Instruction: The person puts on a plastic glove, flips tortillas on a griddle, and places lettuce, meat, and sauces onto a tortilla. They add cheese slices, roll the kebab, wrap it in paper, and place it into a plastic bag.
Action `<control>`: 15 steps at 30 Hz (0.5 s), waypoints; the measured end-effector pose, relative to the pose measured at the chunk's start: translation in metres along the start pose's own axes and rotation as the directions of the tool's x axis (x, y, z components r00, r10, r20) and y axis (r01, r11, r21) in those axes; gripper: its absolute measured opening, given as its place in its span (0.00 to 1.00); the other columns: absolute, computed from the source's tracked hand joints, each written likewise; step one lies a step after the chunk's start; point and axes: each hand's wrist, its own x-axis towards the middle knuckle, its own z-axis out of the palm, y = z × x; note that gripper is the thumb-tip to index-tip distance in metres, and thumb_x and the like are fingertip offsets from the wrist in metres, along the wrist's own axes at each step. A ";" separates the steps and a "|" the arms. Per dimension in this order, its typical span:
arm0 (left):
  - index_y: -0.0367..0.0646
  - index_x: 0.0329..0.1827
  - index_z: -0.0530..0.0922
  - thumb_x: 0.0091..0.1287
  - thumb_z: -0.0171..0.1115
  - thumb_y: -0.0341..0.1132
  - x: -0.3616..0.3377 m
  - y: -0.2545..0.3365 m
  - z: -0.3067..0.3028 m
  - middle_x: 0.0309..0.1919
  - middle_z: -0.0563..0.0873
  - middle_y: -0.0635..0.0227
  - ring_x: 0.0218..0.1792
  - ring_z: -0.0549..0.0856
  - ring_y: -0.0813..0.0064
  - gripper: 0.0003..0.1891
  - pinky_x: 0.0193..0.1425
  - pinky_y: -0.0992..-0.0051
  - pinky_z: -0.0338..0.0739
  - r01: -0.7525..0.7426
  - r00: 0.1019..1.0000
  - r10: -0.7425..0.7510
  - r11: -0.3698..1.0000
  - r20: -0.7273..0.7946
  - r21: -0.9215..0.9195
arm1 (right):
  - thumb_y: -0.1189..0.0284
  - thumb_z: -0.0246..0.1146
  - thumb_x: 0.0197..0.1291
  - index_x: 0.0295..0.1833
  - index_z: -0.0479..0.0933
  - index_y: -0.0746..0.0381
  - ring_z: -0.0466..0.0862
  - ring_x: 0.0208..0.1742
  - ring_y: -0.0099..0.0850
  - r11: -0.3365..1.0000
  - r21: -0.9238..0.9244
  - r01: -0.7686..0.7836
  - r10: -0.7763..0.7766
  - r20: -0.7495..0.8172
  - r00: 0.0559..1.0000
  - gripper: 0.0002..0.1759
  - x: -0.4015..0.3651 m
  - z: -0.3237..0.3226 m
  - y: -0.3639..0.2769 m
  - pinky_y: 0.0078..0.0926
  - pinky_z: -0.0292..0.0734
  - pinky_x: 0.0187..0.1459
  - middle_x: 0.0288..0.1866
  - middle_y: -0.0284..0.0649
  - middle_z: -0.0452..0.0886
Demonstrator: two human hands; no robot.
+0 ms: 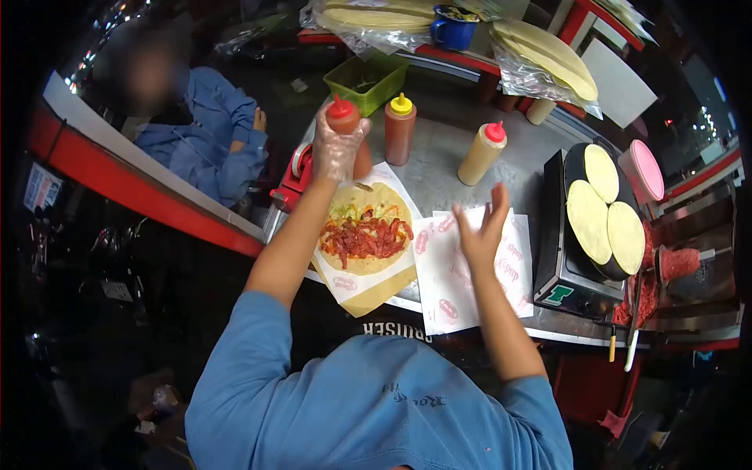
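My left hand (pixel 335 153), in a clear plastic glove, is wrapped round a red-capped sauce bottle (pixel 363 160), held upright at the far edge of a tortilla (pixel 345 262). Shredded red meat (pixel 368 236) and some greens lie across the tortilla, which rests on printed wrapping paper (pixel 345 286). To the right, my bare right hand (pixel 482 235) hovers with fingers apart over more wrapping paper (pixel 446 278). Beyond it stands a cream-coloured sauce bottle (pixel 480 157) with a red cap. A yellow-capped sauce bottle (pixel 399 133) is just right of my left hand.
A griddle (pixel 576 168) with several flatbreads is on the right, beside a pink tub (pixel 644 174) and knives (pixel 633 345). A red tape dispenser (pixel 291 184) sits at the left edge, a green basket (pixel 372 82) behind. Bagged flatbreads (pixel 544 59) and a blue mug (pixel 454 30) occupy the shelf. A person in blue (pixel 207 133) is at left.
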 end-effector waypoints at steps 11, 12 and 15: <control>0.42 0.73 0.72 0.53 0.83 0.51 -0.086 0.105 0.023 0.72 0.76 0.49 0.72 0.77 0.47 0.46 0.77 0.58 0.70 -0.687 0.611 0.580 0.727 0.538 -0.003 | 0.68 0.66 0.67 0.83 0.60 0.63 0.58 0.86 0.42 0.924 0.059 0.377 -0.380 0.039 0.924 0.41 0.020 0.050 -0.019 0.40 0.57 0.81 0.84 0.53 0.62; 0.44 0.71 0.75 0.58 0.81 0.44 -0.087 0.106 0.026 0.67 0.82 0.56 0.70 0.79 0.48 0.38 0.76 0.57 0.72 -0.678 0.431 0.801 0.591 0.415 -0.437 | 0.59 0.64 0.71 0.86 0.51 0.61 0.60 0.85 0.42 0.945 0.248 0.213 -0.223 0.013 0.975 0.45 -0.012 0.052 -0.045 0.39 0.58 0.81 0.85 0.50 0.58; 0.59 0.72 0.76 0.61 0.75 0.37 -0.130 0.150 -0.012 0.71 0.80 0.59 0.74 0.78 0.60 0.33 0.78 0.45 0.67 -0.770 0.272 0.699 0.571 0.662 -0.286 | 0.46 0.57 0.74 0.79 0.61 0.62 0.82 0.63 0.40 0.003 0.844 -0.536 0.322 0.507 0.800 0.40 -0.052 0.033 -0.064 0.37 0.81 0.63 0.69 0.50 0.75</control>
